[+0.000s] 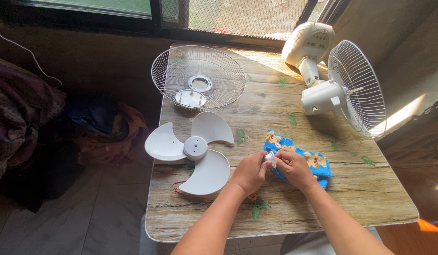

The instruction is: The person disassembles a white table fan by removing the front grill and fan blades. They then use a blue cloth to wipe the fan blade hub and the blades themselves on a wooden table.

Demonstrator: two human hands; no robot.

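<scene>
Both hands meet over the desk [360, 198] a little right of its middle, toward the near edge. The left hand [249, 172] and the right hand [294, 169] are together, each pinching a small white cap [271, 158] between them; it looks like a fan's blade nut, though it is too small to be sure. The cap sits at the fingertips of both, no nearer one than the other, its short axis running roughly left to right between the hands. The right hand also rests on a blue cloth [318, 163] with orange figures, which lies flat beneath it and stretches away toward the right edge.

Just left of the left hand lies a white three-bladed fan blade [195, 148], flat, one blade overhanging the left edge. Beyond it, toward the far left corner, a wire grille [198, 78] lies dished upward with a round white badge disc [190, 98] resting in it. At the far right corner the fan body [323, 97] lies tipped over, its rear grille [358, 87] standing on edge and facing right, its base [308, 45] against the window side. The base carries a pale panel with small marks, too blurred to make out. Green leaf prints dot the wood-grain surface.
</scene>
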